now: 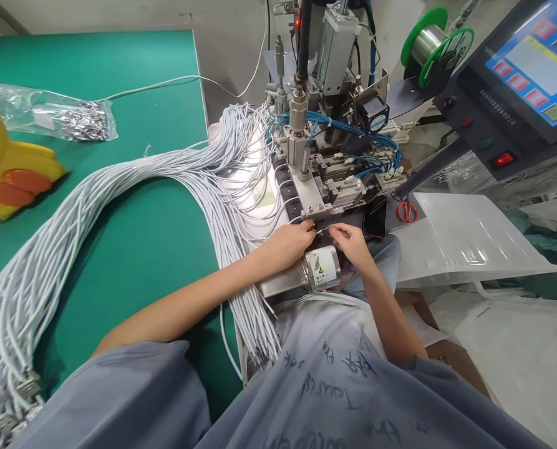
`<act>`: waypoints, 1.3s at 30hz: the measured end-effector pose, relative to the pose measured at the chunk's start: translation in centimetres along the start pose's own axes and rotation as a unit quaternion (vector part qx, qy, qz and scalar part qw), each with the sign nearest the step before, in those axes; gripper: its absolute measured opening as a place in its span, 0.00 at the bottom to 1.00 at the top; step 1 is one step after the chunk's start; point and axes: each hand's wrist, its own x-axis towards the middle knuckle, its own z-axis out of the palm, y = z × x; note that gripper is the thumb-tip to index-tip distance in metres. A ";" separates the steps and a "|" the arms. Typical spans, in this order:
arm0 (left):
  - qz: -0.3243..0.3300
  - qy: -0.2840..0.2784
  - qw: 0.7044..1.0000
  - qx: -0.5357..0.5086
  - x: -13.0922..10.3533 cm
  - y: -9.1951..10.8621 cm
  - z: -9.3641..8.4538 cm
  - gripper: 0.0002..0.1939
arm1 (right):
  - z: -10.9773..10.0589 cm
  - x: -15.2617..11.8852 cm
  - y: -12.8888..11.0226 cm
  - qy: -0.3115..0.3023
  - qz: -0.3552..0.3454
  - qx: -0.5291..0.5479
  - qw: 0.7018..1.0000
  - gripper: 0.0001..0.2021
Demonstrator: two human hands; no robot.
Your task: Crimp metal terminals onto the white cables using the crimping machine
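My left hand [297, 240] is closed at the front edge of the machine [306, 190], its fingertips pinched near a small light-coloured piece. Just to its right, my right hand [349, 242] pinches something thin, too small to make out for certain. A narrow gap separates the two hands. Below them sits a clear container with a white label [324, 267]. White cables [213, 212] lie in a thick bundle left of my left hand, and some run into the machine's side.
On the green table [166, 249] lie a bag of metal parts [84, 121] and a yellow object with orange feet [20, 168]. Red scissors [407, 212], a black phone-like object [375, 217], a wire spool [430, 47] and a control screen [537, 65] are at the right.
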 end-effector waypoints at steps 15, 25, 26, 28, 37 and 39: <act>0.038 0.016 0.999 -0.002 -0.2 -0.4 0.0 0.18 | 0.4 0.8 -0.6 -0.054 0.042 0.006 0.998 0.08; 0.065 -0.010 0.995 0.073 -0.3 0.5 -0.6 0.17 | 0.6 1.0 -0.5 -0.056 0.040 -0.014 0.998 0.08; 0.067 -0.010 0.995 0.080 -0.3 0.5 -0.5 0.17 | 0.7 0.9 -0.5 -0.049 0.034 -0.012 0.998 0.08; 0.074 -0.006 0.993 0.093 -0.2 0.5 -0.2 0.17 | 0.8 0.8 -0.5 -0.037 0.020 -0.010 0.999 0.09; 0.076 0.020 0.993 0.090 -0.1 0.0 0.3 0.15 | 0.7 1.7 -0.4 -0.105 0.138 0.059 0.983 0.14; 0.066 0.033 0.994 0.076 -0.2 -0.1 0.2 0.15 | 0.7 1.7 -0.3 -0.120 0.122 0.051 0.984 0.15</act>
